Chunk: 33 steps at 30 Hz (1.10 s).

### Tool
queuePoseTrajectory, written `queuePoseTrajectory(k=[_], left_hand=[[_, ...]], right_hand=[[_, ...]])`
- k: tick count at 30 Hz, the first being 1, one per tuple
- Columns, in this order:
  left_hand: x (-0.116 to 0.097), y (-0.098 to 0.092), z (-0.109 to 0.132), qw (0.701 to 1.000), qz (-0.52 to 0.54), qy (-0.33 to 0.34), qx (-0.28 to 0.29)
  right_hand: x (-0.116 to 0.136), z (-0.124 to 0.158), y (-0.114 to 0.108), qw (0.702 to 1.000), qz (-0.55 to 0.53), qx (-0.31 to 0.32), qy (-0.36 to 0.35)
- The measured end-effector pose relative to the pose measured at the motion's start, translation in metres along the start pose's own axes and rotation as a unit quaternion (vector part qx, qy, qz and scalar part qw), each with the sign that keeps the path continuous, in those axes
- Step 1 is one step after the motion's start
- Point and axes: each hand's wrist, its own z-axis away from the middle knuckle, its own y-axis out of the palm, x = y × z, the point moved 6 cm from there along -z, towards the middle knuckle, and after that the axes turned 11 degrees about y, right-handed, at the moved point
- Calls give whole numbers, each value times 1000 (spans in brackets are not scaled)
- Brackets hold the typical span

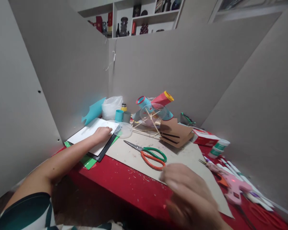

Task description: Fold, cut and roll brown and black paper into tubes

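Scissors (150, 154) are found lying ungrasped on the cardboard sheet (194, 156) just beyond the blurred right hand (184, 191), whose closure cannot be told, while white paper (85, 134) is pressed flat under the open left hand (102, 132), uncut as far as seen.

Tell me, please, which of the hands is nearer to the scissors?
Right. The right hand, blurred, sits by the handles of the scissors; the left hand rests on the white sheet, beyond the blade tips.

Single head view: forward-down over red table (124, 182) toward grey partition (158, 64) corner; right hand (184, 191) close, blurred, at lower edge.
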Motion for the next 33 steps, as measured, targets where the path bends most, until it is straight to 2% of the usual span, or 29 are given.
queuePoseTrajectory(k=[1, 2, 5, 7, 12, 17, 22, 26, 30, 33], left_hand=[[0, 2, -4, 1000, -11, 6, 10], [-1, 5, -8, 1000, -21, 12, 18], [-1, 10, -15, 998, -44, 29, 40], [-1, 13, -19, 996, -53, 40, 53], [1, 15, -25, 994, -62, 55, 66], [6, 13, -23, 996, -57, 41, 48], [10, 4, -27, 999, -50, -2, 5], [19, -1, -44, 997, -29, -72, -26], [35, 4, -64, 987, 10, -160, -11], [45, 13, -75, 981, 42, -188, 15]], right_hand=[[-6, -6, 11, 998, -3, 2, -63], [-17, -11, 19, 997, 9, -14, -71], [-49, -18, 39, 1000, 17, -3, -10], [-58, -15, 43, 1000, 14, 3, 19], [-55, -10, 45, 1000, 7, 19, 18], [-52, -13, 48, 999, 18, 30, 8], [-54, -13, 51, 999, 28, 32, 12], [-56, -13, 57, 998, 39, 51, 14], [-59, -13, 62, 996, 46, 66, 24], [-60, -12, 63, 996, 46, 71, 31]])
